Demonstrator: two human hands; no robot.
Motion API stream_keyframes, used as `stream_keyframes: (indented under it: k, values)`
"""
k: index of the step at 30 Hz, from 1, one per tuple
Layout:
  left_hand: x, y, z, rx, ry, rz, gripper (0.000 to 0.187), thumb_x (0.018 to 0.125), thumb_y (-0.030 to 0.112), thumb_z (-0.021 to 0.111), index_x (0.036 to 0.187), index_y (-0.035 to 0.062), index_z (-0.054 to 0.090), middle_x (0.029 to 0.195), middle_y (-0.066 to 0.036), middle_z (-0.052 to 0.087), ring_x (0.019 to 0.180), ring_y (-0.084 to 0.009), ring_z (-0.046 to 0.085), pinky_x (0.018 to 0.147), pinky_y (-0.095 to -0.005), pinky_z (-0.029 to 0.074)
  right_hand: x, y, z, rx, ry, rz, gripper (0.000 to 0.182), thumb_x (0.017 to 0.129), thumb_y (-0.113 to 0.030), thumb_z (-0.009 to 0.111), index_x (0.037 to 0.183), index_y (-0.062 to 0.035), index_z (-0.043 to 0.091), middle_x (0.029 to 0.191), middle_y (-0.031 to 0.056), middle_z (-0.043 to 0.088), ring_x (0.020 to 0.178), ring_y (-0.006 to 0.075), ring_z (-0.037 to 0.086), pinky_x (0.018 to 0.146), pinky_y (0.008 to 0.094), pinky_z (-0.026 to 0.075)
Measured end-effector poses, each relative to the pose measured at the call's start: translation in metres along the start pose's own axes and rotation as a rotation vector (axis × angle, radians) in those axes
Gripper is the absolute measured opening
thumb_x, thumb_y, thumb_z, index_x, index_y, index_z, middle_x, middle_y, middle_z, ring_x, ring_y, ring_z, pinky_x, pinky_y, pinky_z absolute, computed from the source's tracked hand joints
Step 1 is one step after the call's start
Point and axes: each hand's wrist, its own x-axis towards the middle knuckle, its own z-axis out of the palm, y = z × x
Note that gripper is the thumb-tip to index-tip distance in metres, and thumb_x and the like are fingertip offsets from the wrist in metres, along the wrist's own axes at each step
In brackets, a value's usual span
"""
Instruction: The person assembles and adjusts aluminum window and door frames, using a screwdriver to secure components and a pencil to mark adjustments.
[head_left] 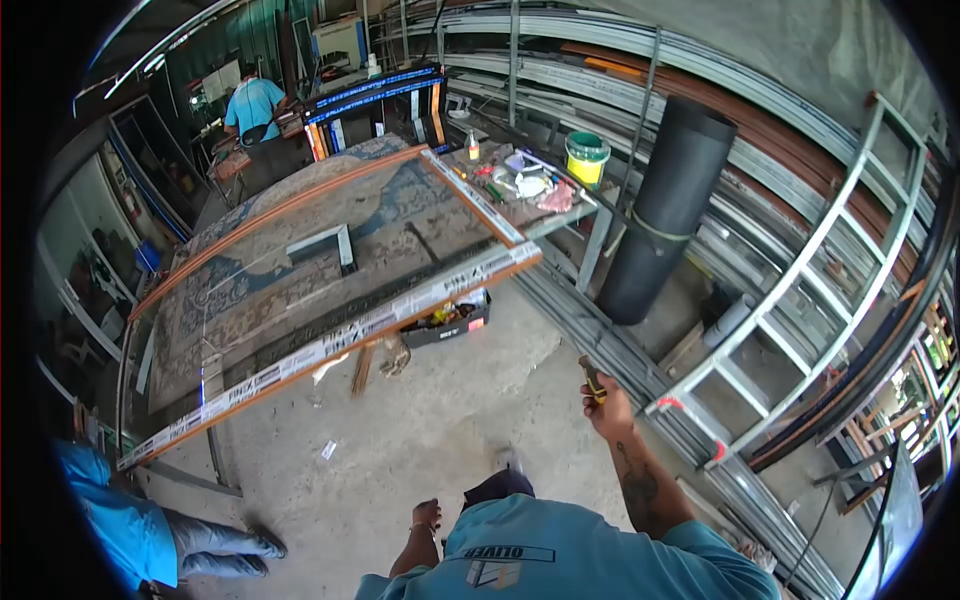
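My right hand (608, 412) is raised ahead of me on the right, closed around a yellow-and-black hand tool (596, 388). The tool looks like a short handle with a narrow tip, but its exact kind is too small to make out. Low beside my body hangs my left hand (427, 515), its fingers loosely curled with nothing visible in them. In front stands a worktable bearing a large frame (350, 345) with orange-brown edges and white printed film along the near side. An angled metal profile (322, 240) lies inside that frame. Neither hand touches the table.
A black bin (445, 328) sits under the table edge. Right of it are a green-and-yellow bucket (586, 158), a tall black roll (665, 210), long metal profiles (630, 370) and a leaning aluminium ladder (800, 290). One person (125, 520) stands at lower left, another (255, 105) at the back.
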Motion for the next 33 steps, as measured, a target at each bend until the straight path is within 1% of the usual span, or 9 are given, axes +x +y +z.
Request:
stream_keyframes:
  k: [4,5,7,8,11,13,19,27,33]
  values:
    - [0.113,0.14,0.069,0.643,-0.014,0.679,0.015,0.084,0.02,0.052,0.095,0.0106,0.058,0.083,-0.011,0.065,0.074,-0.0274,0.063,0.064,-0.043,0.051,0.09,-0.03,0.048,-0.041,0.016,-0.027,0.031,0.088,-0.023,0.056,0.118,-0.0134,0.052,0.079,0.0056,0.057,0.058,0.0152,0.052,0.047,0.027,0.042]
    - [0.095,0.185,0.093,1.303,0.181,0.978,0.015,0.084,0.015,0.048,0.09,0.0085,0.06,0.084,-0.015,0.065,0.077,-0.0328,0.063,0.068,-0.0433,0.05,0.107,-0.036,0.053,-0.046,0.025,-0.001,0.031,0.088,-0.023,0.056,0.118,-0.0134,0.052,0.079,0.0056,0.057,0.058,0.0152,0.052,0.047,0.027,0.042]
    - [0.079,0.273,0.141,1.286,0.047,1.016,0.026,0.086,0.02,0.044,0.088,0.0029,0.064,0.097,-0.021,0.063,0.096,-0.0327,0.06,0.082,-0.0421,0.047,0.145,-0.045,0.061,-0.14,0.004,-0.023,0.021,0.089,-0.025,0.056,0.106,-0.0138,0.054,0.077,0.0053,0.056,0.061,0.0158,0.053,0.049,0.0289,0.043]
    - [0.083,0.289,0.165,0.775,0.148,1.3,0.016,0.082,0.015,0.049,0.076,0.0031,0.057,0.076,-0.014,0.063,0.073,-0.0227,0.062,0.064,-0.0366,0.048,0.157,-0.05,0.066,-0.145,-0.006,-0.016,0.022,0.089,-0.024,0.055,0.107,-0.012,0.054,0.076,0.0052,0.055,0.06,0.0154,0.052,0.05,0.0279,0.043]
    - [0.026,0.361,0.225,0.476,-0.113,0.945,0.037,0.085,0.033,0.053,0.101,0.0002,0.062,0.094,-0.016,0.066,0.089,-0.0268,0.062,0.079,-0.0354,0.046,0.202,-0.051,0.067,-0.186,-0.006,0.013,0.025,0.089,-0.024,0.054,0.11,-0.0094,0.054,0.077,0.0053,0.055,0.06,0.0151,0.051,0.051,0.0272,0.043]
    - [0.009,0.381,0.259,0.351,-0.198,0.721,0.034,0.086,0.03,0.053,0.101,0.0005,0.062,0.089,-0.013,0.065,0.077,-0.0225,0.062,0.073,-0.033,0.048,0.221,-0.048,0.053,-0.177,-0.049,0.052,0.037,0.088,-0.025,0.057,0.12,-0.0078,0.051,0.078,0.0029,0.055,0.057,0.0114,0.049,0.049,0.0248,0.041]
    - [0.022,0.394,0.33,0.323,-0.343,0.823,0.031,0.089,0.029,0.053,0.104,0.0026,0.061,0.088,-0.007,0.065,0.072,-0.0149,0.059,0.071,-0.0296,0.048,0.241,-0.077,0.041,-0.274,-0.148,0.031,0.042,0.088,-0.029,0.056,0.121,-0.0048,0.05,0.073,0.0001,0.052,0.059,0.0078,0.047,0.05,0.0221,0.038]
    - [-0.037,0.477,0.41,-0.095,-0.37,0.479,0.054,0.088,0.046,0.054,0.125,0.0073,0.047,0.11,-0.007,0.06,0.099,-0.0172,0.058,0.083,-0.033,0.046,0.254,-0.094,0.008,-0.165,-0.183,0.102,0.05,0.087,-0.028,0.058,0.127,-0.0005,0.044,0.078,0.0057,0.055,0.06,0.0114,0.049,0.053,0.0244,0.042]
    - [-0.018,0.496,0.416,0.013,-0.337,0.465,0.044,0.088,0.034,0.058,0.121,0.0057,0.05,0.094,-0.004,0.063,0.086,-0.0136,0.062,0.072,-0.0283,0.049,0.254,-0.089,0.006,-0.186,-0.222,0.094,0.049,0.089,-0.028,0.056,0.127,0.0,0.043,0.076,0.0053,0.054,0.06,0.012,0.049,0.053,0.025,0.041]
